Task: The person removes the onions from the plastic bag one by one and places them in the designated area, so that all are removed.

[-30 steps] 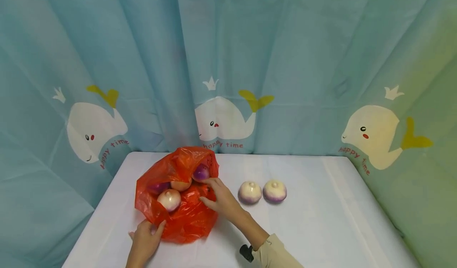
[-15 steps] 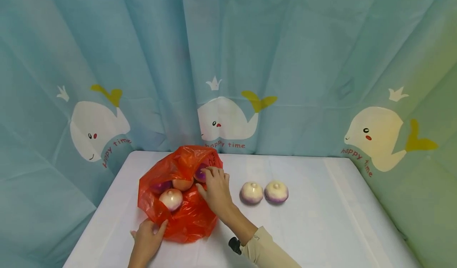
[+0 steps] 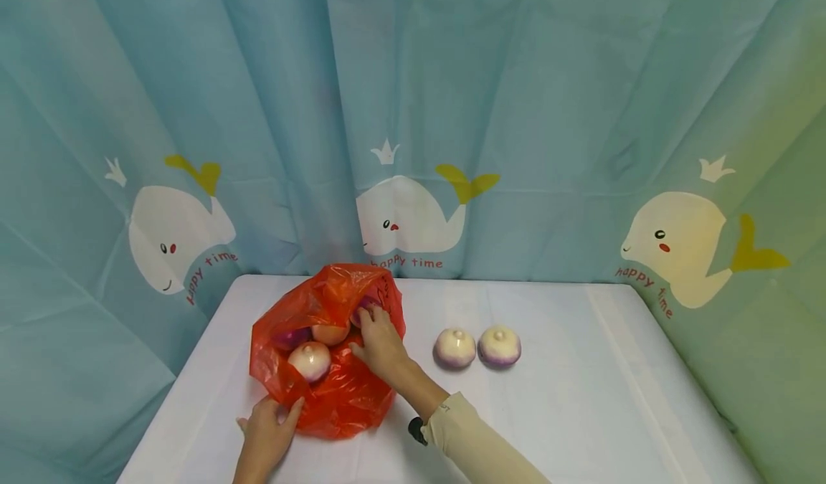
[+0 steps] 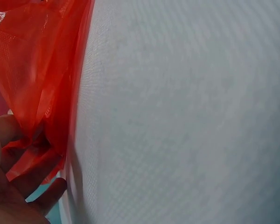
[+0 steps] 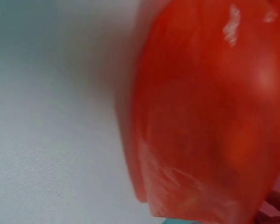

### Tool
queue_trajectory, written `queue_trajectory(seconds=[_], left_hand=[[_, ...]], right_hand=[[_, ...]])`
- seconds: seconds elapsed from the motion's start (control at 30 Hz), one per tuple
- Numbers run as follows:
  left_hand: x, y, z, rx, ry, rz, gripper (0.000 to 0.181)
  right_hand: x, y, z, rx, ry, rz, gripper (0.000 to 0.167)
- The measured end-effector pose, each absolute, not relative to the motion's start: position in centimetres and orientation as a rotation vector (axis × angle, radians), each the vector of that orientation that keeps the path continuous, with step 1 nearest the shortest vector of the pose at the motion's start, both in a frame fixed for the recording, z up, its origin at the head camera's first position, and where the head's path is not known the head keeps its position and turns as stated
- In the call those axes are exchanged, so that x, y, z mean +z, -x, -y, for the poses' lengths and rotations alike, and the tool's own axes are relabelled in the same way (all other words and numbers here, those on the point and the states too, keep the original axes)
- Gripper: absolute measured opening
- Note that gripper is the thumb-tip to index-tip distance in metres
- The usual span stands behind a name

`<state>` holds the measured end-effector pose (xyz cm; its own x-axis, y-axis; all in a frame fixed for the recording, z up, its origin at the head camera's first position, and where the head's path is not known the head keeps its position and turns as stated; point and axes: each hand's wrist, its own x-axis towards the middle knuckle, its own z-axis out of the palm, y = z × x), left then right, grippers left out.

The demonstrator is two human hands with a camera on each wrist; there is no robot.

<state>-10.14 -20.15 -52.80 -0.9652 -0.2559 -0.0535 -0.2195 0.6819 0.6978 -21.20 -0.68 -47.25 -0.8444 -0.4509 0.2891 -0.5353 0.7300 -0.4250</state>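
Note:
A red plastic bag (image 3: 338, 405) lies on the white table with its mouth agape, and several onions show inside. Near its front-left edge, my left hand (image 3: 266, 430) pinches the plastic between thumb and fingers; the left wrist view shows the bag gathered at those fingers (image 4: 35, 170). My right hand (image 3: 383, 344) reaches into the mouth, its fingertips over a purple onion (image 3: 355, 319) that they partly cover. Its thumb stands apart, lower down. Beside it in the bag are an orange-brown onion (image 3: 330, 335), a white-and-purple onion (image 3: 311, 361) and another purple onion (image 3: 293, 338).
Two white-and-purple onions (image 3: 454, 348) sit side by side on the table (image 3: 568, 398), right of the bag. Behind the table hangs a blue curtain (image 3: 555, 147) printed with whales. In the right wrist view, the bag's red side (image 5: 200, 116) fills much of the picture.
My right hand has moved left and further into the bag's mouth, its fingers passing from the bag's right edge onto the purple onion. The left hand keeps its hold on the bag.

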Motion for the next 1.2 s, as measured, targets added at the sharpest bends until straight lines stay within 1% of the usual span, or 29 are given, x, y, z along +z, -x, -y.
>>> queue_trajectory(seconds=[0.23,0.47,0.83,1.07,1.2], left_hand=[[-52.9,10.0,20.2,-1.171,-0.396,2.829,0.035],[-52.8,10.0,20.2,-1.132,-0.372,2.817,0.034],[-52.6,9.9,20.1,-1.134,-0.364,2.803,0.032],[-52.7,9.9,20.1,-1.143,-0.374,2.818,0.033],[-52.7,9.8,20.1,-1.151,-0.39,2.82,0.033]], right_hand=[[-48.1,22.8,1.1,0.602,-0.733,2.79,0.059],[-48.4,24.2,1.4,0.616,-0.715,2.851,0.046],[-48.7,24.4,1.2,0.405,-0.713,2.869,0.044],[-49.0,25.0,1.1,0.468,-0.769,2.823,0.039],[-49.1,24.9,1.1,0.391,-0.797,2.799,0.034]])
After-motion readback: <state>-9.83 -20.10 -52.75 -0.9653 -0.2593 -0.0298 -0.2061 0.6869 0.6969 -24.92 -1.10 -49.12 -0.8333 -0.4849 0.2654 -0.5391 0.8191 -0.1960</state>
